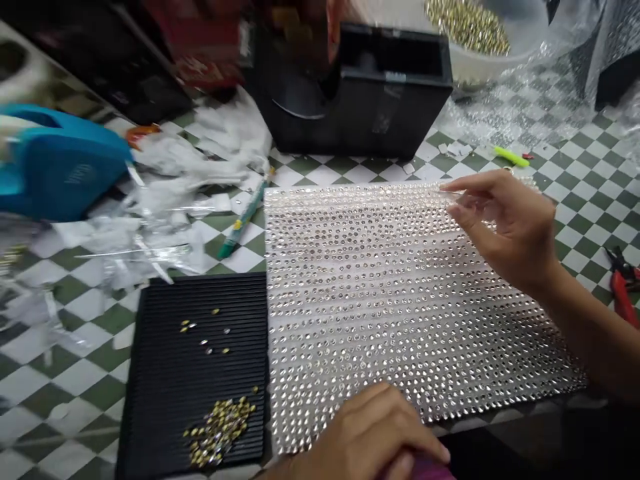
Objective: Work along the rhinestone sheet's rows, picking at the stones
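Left hand point(363, 433) at rhinestone sheet point(360, 300) edge

A green-and-white checkered surface point(590, 207) is covered by a sheet of rhinestones point(360, 300) beneath the right hand point(505, 230); a black ridged tray point(195, 373) is laid left of that hand, red pliers point(620, 293) right of it, and a black box point(360, 93) beyond it.

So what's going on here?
One person is working at a large sheet of rhinestones lying on a checkered surface. Their right hand reaches over its top edge, and their left hand sits at its lower edge, holding something pink. Gold studs lie on a black ribbed tray alongside.
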A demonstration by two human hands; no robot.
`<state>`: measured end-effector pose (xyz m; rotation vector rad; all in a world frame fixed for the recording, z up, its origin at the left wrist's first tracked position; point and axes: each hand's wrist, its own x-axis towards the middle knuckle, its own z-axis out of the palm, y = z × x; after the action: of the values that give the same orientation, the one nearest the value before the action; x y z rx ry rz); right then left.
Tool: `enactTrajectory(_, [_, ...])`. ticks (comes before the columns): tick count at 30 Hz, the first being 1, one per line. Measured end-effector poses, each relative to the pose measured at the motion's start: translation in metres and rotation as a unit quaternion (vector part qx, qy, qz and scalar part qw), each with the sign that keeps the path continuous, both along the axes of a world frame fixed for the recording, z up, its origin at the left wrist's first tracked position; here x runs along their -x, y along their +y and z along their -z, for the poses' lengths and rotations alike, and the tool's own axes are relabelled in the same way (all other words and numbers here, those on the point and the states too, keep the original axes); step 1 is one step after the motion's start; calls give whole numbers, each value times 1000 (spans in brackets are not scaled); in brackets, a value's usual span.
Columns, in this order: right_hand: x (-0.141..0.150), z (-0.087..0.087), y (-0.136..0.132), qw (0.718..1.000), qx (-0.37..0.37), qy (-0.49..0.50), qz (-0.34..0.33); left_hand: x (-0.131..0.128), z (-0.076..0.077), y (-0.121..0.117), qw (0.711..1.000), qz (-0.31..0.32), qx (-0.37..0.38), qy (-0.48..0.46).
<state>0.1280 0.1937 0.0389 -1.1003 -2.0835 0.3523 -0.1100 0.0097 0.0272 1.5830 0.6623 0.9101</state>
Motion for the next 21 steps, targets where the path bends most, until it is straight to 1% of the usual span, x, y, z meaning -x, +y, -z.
enactTrajectory(2, [1, -7, -10, 999, 31, 5, -34, -1, -4, 3, 999, 23, 7, 36])
enactTrajectory(4, [6, -14, -24, 995, 75, 19, -63, 0, -12, 3, 998, 32, 13, 58])
enactTrajectory(7, [18, -22, -54, 984, 133, 81, -88, 1, -20, -1, 997, -7, -15, 72])
enactTrajectory(9, [26, -27, -76, 974, 160, 129, -98, -1, -21, -4, 992, -55, -65, 94])
enactTrajectory(10, [30, -29, -88, 969, 170, 149, -97, -4, -20, -6, 984, -87, -105, 115])
enactTrajectory(11, [33, -31, -98, 966, 181, 163, -92, -7, -18, -8, 970, -123, -155, 141])
enactTrajectory(12, [35, -32, -108, 962, 193, 175, -83, -10, -16, -9, 949, -160, -210, 173])
enactTrajectory(14, [39, -34, -126, 952, 211, 212, -68, -16, -10, -11, 897, -225, -304, 228])
enactTrajectory(16, [42, -34, -140, 931, 239, 264, -75, -22, -5, -11, 858, -269, -361, 246])
enactTrajectory(18, [45, -33, -150, 903, 273, 316, -96, -25, -2, -10, 841, -295, -393, 227])
enactTrajectory(19, [47, -32, -153, 891, 287, 336, -108, -26, -1, -10, 839, -305, -398, 210])
enactTrajectory(21, [50, -29, -157, 874, 298, 363, -127, -26, -1, -10, 848, -318, -390, 168])
